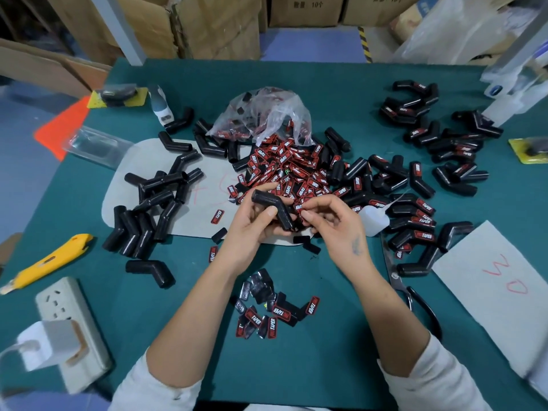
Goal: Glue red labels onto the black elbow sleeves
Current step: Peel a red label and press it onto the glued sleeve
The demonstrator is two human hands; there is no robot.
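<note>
My left hand [255, 225] grips a black elbow sleeve [271, 204] over the middle of the green table. My right hand [332, 221] pinches a red label [299, 206] just right of that sleeve. Behind the hands lies a heap of red labels [284, 167] spilling from a clear plastic bag [267, 114]. Bare black sleeves [151, 209] are piled at the left. Sleeves with labels on them [415, 215] lie at the right and far right. A white glue bottle [373, 216] lies just right of my right hand.
A small heap of labels [267, 310] lies between my forearms. A yellow utility knife [50, 259] and a power strip [74, 330] sit at the left. Scissors [409, 292] and a white sheet marked in red [498, 292] lie at the right. Cardboard boxes [207, 25] stand behind the table.
</note>
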